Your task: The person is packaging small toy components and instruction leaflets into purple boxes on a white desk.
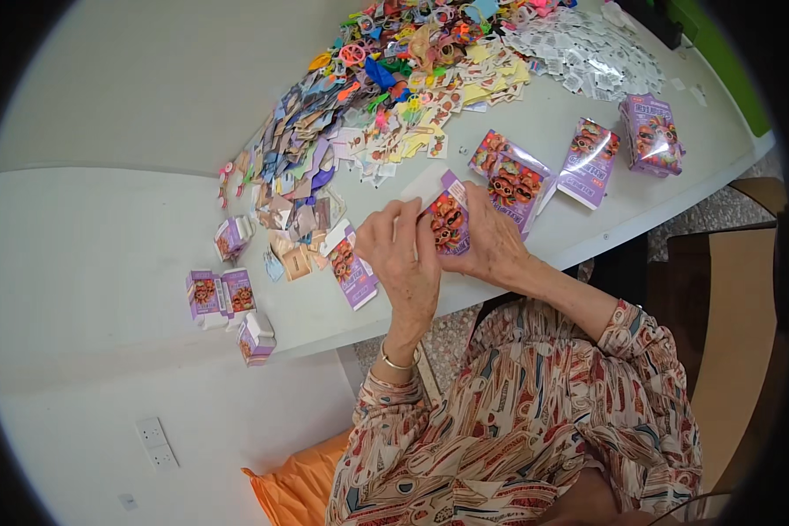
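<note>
Both hands are closed around a small purple carton (448, 224) with colourful cartoon figures, above the table's near edge. My left hand (401, 259) grips its left side, fingers bent over the upper edge. My right hand (489, 230) holds its right side, thumb toward the lower end. A white flap sticks out at the carton's top; whether anything is inside cannot be seen. Another purple carton (353, 270) lies beside my left hand. To the right of my right hand lie flat purple cartons (515, 186), one more carton (589, 163) and a stack of them (652, 136).
Across the table (316, 320) spread heaps of small cards (294, 131), bright plastic trinkets (412, 53), yellow cards (491, 79) and white packets (587, 53). Several boxed purple cartons (203, 296) stand at the left by the wall. An orange bag (302, 478) is below.
</note>
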`<control>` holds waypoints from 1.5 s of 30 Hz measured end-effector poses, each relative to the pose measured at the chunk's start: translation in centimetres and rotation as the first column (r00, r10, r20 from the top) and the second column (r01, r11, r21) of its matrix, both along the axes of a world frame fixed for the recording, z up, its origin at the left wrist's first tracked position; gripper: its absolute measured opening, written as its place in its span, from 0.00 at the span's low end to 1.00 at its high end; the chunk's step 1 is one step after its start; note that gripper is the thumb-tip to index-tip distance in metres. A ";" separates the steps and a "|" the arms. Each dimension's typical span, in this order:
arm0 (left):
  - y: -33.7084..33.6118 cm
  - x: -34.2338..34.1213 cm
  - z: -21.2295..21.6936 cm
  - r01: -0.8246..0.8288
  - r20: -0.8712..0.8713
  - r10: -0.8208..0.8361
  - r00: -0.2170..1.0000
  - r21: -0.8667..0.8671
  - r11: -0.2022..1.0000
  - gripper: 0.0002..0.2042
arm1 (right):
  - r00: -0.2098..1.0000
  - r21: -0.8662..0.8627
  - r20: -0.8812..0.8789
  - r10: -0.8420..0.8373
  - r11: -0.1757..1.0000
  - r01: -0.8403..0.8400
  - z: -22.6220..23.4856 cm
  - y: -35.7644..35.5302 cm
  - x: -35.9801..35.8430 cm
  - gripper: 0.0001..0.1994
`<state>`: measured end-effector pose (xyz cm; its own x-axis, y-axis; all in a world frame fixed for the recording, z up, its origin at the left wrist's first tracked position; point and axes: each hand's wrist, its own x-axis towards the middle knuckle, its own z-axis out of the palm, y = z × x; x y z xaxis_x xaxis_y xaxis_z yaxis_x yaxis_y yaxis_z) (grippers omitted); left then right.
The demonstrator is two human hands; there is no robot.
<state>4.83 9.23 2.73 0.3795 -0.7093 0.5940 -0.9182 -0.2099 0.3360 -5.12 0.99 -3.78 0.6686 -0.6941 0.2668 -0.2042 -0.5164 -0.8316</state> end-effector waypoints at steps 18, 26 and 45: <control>2.4 2.6 -3.5 0.256 -0.937 -0.265 0.226 -0.205 0.945 0.24 | 0.911 0.518 0.275 0.309 0.750 -0.411 2.2 -3.5 -3.4 0.23; 1.4 3.7 1.5 0.660 -0.986 -0.163 0.022 -0.108 0.744 0.38 | 0.860 0.505 0.096 0.501 0.720 -0.476 2.6 -3.4 -4.8 0.24; 2.9 1.7 -0.3 0.613 -0.937 -0.222 0.268 -0.012 0.790 0.37 | 0.861 0.432 0.070 0.504 0.762 -0.482 1.8 -2.4 -5.5 0.28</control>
